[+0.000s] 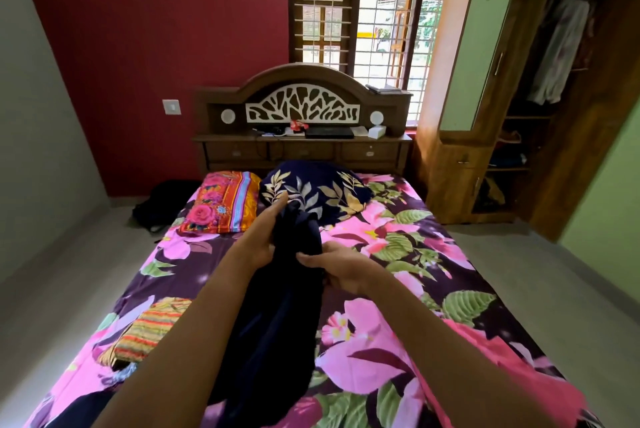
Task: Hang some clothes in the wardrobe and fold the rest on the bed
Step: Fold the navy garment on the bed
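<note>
Showing a dark navy garment (277, 317) held above the bed (398, 254), near its middle. The cloth is plain, unpatterned and soft, gathered into a bunch at its upper end and hanging in long loose folds between the forearms. The left hand (266, 237) grips the bunched top, its fingers reaching up along the fabric. The right hand (334, 268) pinches a fold lower down between thumb and fingertips. A striped folded cloth (152, 327) lies on the floral sheet to the left, and a pink cloth (485, 358) to the right. The wardrobe (460, 137) stands open beyond the bed, with hanging clothes (561, 47) inside.
</note>
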Demonstrator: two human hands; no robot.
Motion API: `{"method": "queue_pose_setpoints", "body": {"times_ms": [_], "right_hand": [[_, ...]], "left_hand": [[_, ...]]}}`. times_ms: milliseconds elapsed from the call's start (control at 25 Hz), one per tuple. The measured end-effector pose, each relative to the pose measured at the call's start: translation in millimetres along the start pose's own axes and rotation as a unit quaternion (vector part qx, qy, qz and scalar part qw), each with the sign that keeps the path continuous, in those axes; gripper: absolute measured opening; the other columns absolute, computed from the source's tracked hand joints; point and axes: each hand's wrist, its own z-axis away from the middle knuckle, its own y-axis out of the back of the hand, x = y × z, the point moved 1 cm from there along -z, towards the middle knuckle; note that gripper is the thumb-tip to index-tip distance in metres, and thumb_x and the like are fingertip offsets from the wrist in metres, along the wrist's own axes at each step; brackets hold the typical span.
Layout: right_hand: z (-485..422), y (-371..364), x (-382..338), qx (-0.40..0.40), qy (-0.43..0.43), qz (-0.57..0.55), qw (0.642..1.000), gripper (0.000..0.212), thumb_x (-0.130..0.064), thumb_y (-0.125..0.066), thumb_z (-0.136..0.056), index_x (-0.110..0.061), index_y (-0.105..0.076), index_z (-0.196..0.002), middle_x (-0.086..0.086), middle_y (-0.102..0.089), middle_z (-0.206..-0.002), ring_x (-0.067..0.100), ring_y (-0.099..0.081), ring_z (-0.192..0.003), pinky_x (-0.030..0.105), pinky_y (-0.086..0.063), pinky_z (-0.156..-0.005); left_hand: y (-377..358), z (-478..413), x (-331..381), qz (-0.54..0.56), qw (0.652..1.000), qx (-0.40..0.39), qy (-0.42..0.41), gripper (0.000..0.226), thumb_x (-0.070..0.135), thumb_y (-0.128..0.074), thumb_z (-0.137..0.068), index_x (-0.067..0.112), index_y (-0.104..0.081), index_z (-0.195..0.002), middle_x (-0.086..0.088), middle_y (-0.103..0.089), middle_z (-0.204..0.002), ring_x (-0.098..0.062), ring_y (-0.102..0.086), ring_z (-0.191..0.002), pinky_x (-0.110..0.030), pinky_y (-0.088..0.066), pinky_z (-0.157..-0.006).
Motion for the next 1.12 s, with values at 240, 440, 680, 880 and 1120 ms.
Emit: {"method": "queue_pose_setpoints", "body": {"times_ms": [240,440,680,880,1120], "right_hand": [[-13,33,-57,0.12,0.063,-0.295,0.946,0.019,-0.011,-0.046,-0.099,-0.005,-0.055,-0.083,0.007,-0.068,-0.062,0.017,-0.066,-0.05,0.028,-0.055,-0.046],[-13,66,-81,0.17,0.128,-0.464,0.86,0.028,-0.001,-0.034,-0.101,-0.001,-0.047,-0.076,0.014,-0.062,-0.05,0.024,-0.063,-0.044,0.032,-0.055,-0.05],[0,112,-79,0.235,0.159,-0.521,0.805,0.028,-0.003,-0.033,-0.101,-0.003,-0.047,-0.077,0.016,-0.052,-0.081,0.029,-0.054,-0.079,0.048,-0.038,-0.101],[15,129,-67,0.22,0.122,-0.462,0.851,0.026,-0.013,-0.037,-0.101,0.0,-0.055,-0.087,0.016,-0.058,-0.096,0.029,-0.057,-0.092,0.04,-0.046,-0.085],[35,100,-84,0.086,0.107,-0.004,0.99,0.048,-0.047,-0.041,-0.097,-0.009,-0.055,-0.122,0.009,-0.064,-0.105,0.024,-0.066,-0.091,0.036,-0.056,-0.07]], "left_hand": [[-2,15,-20,-0.072,0.994,-0.086,0.016,0.059,0.066,-0.049,-0.077,0.014,-0.073,-0.092,-0.006,-0.073,-0.087,-0.02,-0.066,-0.082,-0.032,-0.047,-0.076],[-24,12,-24,-0.112,0.979,-0.16,-0.049,0.02,0.028,-0.075,-0.072,0.011,-0.07,-0.081,-0.001,-0.071,-0.075,-0.011,-0.068,-0.07,-0.02,-0.053,-0.065],[-20,6,-19,-0.262,0.958,-0.115,0.016,0.067,0.031,-0.089,-0.054,0.005,-0.061,-0.11,-0.005,-0.073,-0.084,-0.017,-0.069,-0.074,-0.025,-0.054,-0.063],[-35,11,-10,-0.141,0.974,-0.172,-0.031,0.035,0.008,-0.076,-0.07,0.006,-0.063,-0.102,-0.007,-0.073,-0.085,-0.016,-0.07,-0.07,-0.024,-0.055,-0.06],[-72,-4,17,0.043,0.994,-0.093,-0.023,0.019,0.017,-0.056,-0.088,0.006,-0.066,-0.1,-0.009,-0.074,-0.089,-0.018,-0.071,-0.079,-0.028,-0.057,-0.074]]}}
